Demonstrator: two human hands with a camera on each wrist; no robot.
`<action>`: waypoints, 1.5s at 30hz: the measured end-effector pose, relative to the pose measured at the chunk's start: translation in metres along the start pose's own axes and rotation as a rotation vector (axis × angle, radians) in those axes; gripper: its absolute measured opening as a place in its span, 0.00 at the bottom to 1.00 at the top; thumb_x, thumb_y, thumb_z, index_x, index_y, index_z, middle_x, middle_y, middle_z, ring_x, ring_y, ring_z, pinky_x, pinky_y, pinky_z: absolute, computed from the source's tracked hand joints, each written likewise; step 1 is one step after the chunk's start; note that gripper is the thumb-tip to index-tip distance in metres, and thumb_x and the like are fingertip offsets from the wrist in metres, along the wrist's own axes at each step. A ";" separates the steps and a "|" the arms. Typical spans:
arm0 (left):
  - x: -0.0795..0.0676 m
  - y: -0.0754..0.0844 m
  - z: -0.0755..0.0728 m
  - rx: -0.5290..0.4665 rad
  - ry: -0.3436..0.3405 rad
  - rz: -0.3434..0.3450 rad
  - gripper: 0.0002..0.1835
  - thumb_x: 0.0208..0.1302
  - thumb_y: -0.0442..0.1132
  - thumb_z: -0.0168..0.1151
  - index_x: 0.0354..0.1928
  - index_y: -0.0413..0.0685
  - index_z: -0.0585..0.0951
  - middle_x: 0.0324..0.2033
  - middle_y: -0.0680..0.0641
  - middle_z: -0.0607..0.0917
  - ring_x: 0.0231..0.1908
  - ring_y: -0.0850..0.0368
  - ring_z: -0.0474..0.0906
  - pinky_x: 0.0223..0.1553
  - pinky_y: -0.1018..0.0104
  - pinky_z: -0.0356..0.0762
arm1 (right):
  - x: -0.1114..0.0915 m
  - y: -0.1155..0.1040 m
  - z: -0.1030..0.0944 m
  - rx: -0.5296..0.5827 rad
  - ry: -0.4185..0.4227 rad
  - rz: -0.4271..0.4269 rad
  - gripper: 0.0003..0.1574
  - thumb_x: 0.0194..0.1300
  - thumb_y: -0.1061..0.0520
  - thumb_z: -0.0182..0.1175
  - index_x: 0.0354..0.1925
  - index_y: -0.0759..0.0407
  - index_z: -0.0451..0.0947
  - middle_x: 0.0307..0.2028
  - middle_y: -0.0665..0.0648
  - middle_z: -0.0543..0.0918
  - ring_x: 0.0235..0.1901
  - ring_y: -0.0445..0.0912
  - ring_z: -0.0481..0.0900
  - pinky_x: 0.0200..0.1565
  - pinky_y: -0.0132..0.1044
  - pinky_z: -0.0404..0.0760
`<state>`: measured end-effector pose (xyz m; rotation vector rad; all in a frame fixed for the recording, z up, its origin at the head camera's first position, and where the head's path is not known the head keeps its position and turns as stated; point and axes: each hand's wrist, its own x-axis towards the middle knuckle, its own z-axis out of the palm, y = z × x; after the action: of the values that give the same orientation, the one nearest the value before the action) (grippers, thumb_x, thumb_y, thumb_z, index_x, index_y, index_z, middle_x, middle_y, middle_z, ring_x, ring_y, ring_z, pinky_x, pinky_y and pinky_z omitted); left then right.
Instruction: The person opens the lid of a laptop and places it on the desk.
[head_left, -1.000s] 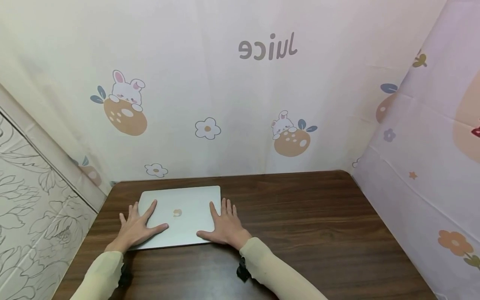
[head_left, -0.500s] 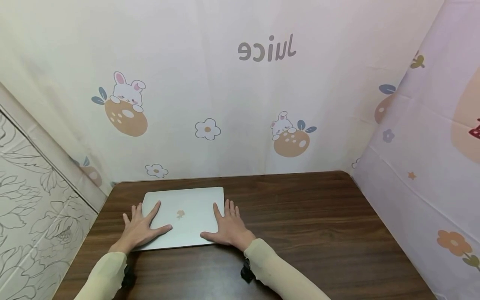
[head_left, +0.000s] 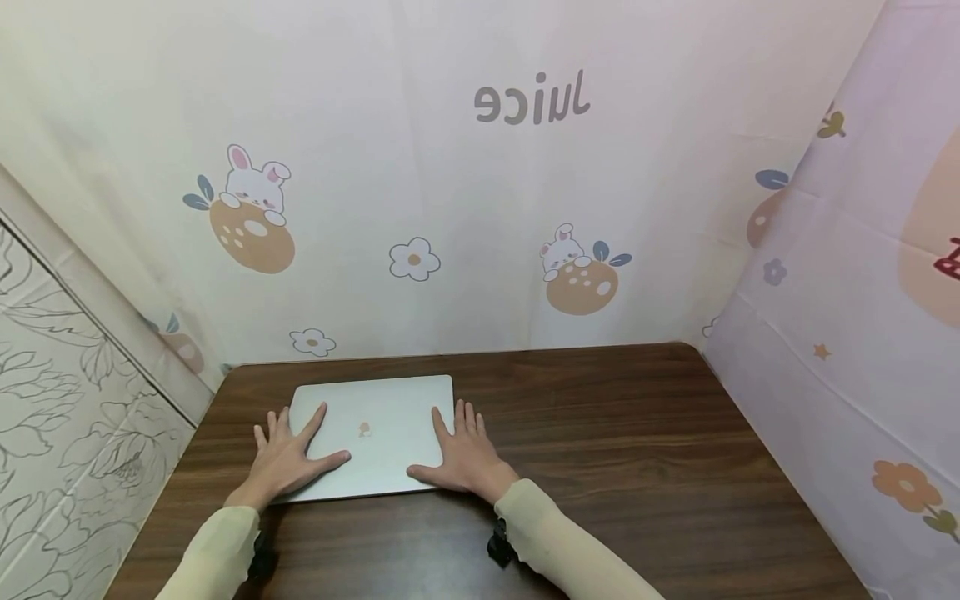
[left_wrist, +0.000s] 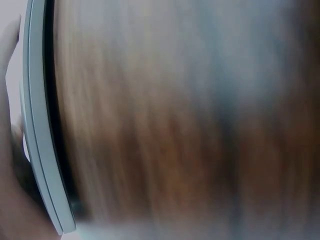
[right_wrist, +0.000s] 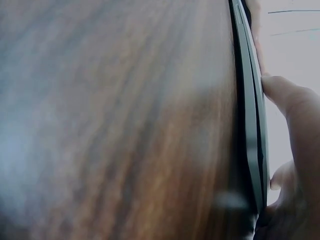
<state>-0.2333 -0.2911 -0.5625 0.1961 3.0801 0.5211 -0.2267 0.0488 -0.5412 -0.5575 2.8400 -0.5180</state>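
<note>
A closed silver laptop (head_left: 393,408) lies flat on the wooden table, left of its middle in the head view. My left hand (head_left: 285,460) rests over its left edge, with thumb and index finger spread on the lid and the other fingers beyond the side. Over the right edge lies my right hand (head_left: 467,454), likewise with thumb and index finger on the lid. Both hands have straight, spread fingers. The wrist views show the laptop's front edge (left_wrist: 40,120) close up, with my left hand and right hand (right_wrist: 295,115) beside it.
The dark wooden table (head_left: 637,433) stretches away to the right. A patterned curtain (head_left: 480,192) hangs right behind its far edge, with another cloth along the right side and a flower-print panel (head_left: 75,417) on the left.
The laptop has slid a little to the right across the table, and both hands have moved along with it. Their spread pose looks the same.
</note>
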 end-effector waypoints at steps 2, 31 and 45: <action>-0.001 0.001 0.000 0.000 0.001 0.001 0.59 0.56 0.77 0.62 0.82 0.53 0.56 0.75 0.16 0.44 0.73 0.10 0.32 0.66 0.16 0.26 | -0.001 0.001 -0.001 0.001 -0.005 -0.001 0.70 0.59 0.12 0.48 0.84 0.49 0.45 0.80 0.74 0.43 0.81 0.67 0.39 0.79 0.61 0.47; -0.003 0.027 0.009 -0.018 0.010 -0.006 0.60 0.54 0.79 0.62 0.82 0.54 0.57 0.76 0.18 0.43 0.73 0.12 0.31 0.67 0.17 0.24 | -0.017 0.021 -0.008 0.035 -0.003 0.010 0.70 0.59 0.13 0.50 0.84 0.49 0.45 0.80 0.74 0.41 0.81 0.67 0.37 0.79 0.61 0.45; -0.003 0.037 0.015 -0.023 0.007 -0.017 0.61 0.53 0.80 0.62 0.82 0.56 0.57 0.77 0.20 0.42 0.73 0.12 0.31 0.67 0.18 0.24 | -0.023 0.031 -0.011 0.044 0.000 0.007 0.70 0.59 0.14 0.52 0.84 0.49 0.46 0.80 0.75 0.42 0.81 0.68 0.37 0.78 0.65 0.43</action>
<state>-0.2258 -0.2518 -0.5640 0.1678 3.0779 0.5568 -0.2187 0.0883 -0.5398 -0.5401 2.8226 -0.5775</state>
